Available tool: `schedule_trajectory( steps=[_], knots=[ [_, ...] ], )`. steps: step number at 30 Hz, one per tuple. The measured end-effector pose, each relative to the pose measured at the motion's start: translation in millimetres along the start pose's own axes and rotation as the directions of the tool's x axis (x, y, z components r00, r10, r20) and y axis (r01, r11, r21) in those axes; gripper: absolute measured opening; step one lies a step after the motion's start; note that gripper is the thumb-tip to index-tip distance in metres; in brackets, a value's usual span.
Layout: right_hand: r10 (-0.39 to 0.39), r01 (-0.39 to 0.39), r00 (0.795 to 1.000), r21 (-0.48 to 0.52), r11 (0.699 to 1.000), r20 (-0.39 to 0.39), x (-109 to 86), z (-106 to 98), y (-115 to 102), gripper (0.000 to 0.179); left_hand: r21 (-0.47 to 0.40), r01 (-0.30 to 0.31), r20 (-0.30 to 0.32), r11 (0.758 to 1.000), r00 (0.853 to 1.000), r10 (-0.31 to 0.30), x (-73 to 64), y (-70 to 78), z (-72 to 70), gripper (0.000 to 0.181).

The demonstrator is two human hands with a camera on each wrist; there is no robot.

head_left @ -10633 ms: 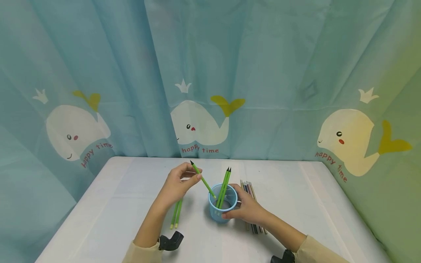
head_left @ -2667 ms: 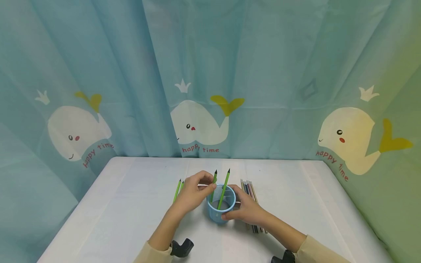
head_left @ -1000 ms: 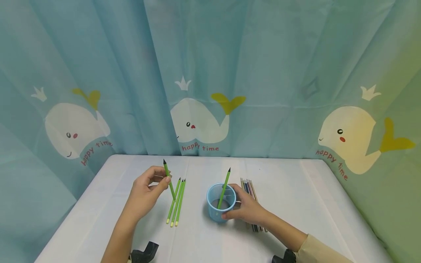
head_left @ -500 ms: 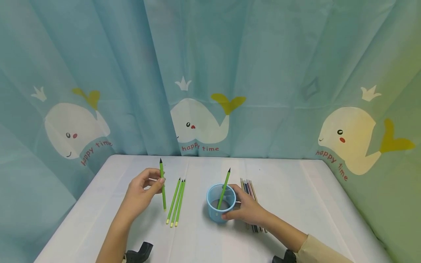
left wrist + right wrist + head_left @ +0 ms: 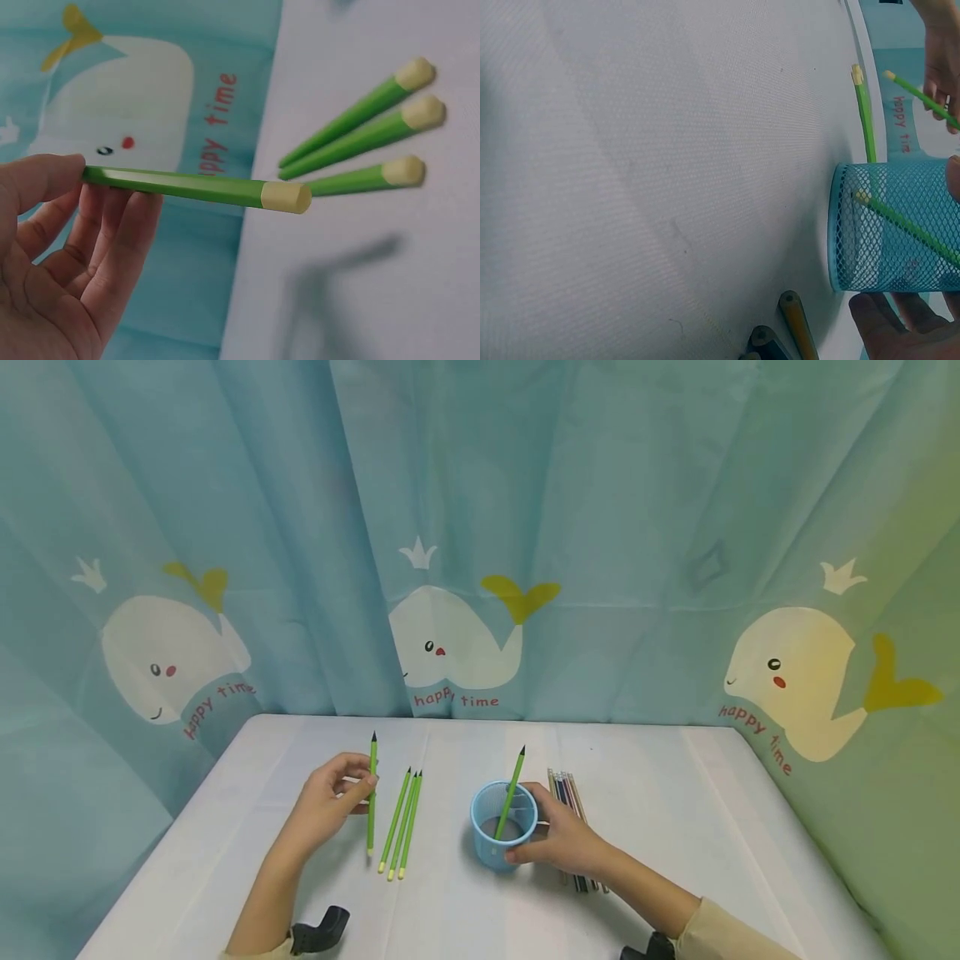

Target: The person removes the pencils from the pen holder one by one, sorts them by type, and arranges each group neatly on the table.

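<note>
My left hand (image 5: 324,802) pinches a green pencil (image 5: 372,810) between thumb and fingers, black tip up and pale yellow end down. In the left wrist view that pencil (image 5: 187,187) hangs above the table, apart from the others. Just to its right lie three green pencils (image 5: 401,827) side by side, tips pointing away. My right hand (image 5: 566,835) grips the blue mesh pencil cup (image 5: 497,856) around its right side. One green pencil (image 5: 512,789) leans inside the cup, its lower end visible through the mesh in the right wrist view.
Several pencils of other colours (image 5: 573,797) lie in a bundle behind and under the right hand, partly hidden by it. The white table (image 5: 675,827) ends at a blue-green curtain (image 5: 630,527) with whale prints. A black wrist mount (image 5: 321,931) sits on the left forearm.
The left hand has taken pencils from the cup, leaving one there; three now lie on the table. Over the last second it moved slightly left, bringing its pencil upright and lower. The right hand stays put.
</note>
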State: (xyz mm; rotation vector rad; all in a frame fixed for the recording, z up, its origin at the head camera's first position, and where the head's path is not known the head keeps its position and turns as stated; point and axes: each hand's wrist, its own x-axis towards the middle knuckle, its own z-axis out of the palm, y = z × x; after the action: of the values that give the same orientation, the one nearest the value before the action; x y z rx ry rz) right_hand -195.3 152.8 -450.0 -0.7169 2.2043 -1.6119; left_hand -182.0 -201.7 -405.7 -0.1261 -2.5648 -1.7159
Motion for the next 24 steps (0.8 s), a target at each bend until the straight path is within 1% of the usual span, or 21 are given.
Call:
schedule_trajectory(
  steps=[6, 13, 17, 20, 24],
  knots=[
    [0.012, -0.012, 1.000, -0.011, 1.000, -0.005, 0.0, -0.2, -0.2, 0.083, 0.005, 0.058, 0.031, 0.998, 0.998, -0.058, 9.3, -16.5, 2.5, 0.032],
    [0.034, -0.034, 0.999, -0.015, 0.999, -0.009, 0.3, -0.5, 0.7, 0.083, 0.017, 0.130, 0.043, 0.991, 0.991, -0.130, 20.9, -33.1, 9.9, 0.036],
    [0.019, -0.019, 1.000, -0.012, 1.000, -0.005, 0.2, -1.0, 0.2, 0.084, 0.016, 0.140, 0.067, 0.990, 0.988, -0.141, 25.8, -39.7, 14.0, 0.037],
    [0.022, -0.022, 1.000, -0.012, 1.000, -0.007, 0.2, -1.2, -0.1, 0.084, 0.039, 0.147, 0.076, 0.988, 0.986, -0.150, 29.8, -45.4, 17.8, 0.037],
    [0.021, -0.021, 1.000, -0.003, 1.000, -0.005, -0.5, -1.0, -0.9, 0.083, 0.089, 0.167, 0.063, 0.982, 0.983, -0.173, 32.9, -53.0, 23.2, 0.037]
  ],
)
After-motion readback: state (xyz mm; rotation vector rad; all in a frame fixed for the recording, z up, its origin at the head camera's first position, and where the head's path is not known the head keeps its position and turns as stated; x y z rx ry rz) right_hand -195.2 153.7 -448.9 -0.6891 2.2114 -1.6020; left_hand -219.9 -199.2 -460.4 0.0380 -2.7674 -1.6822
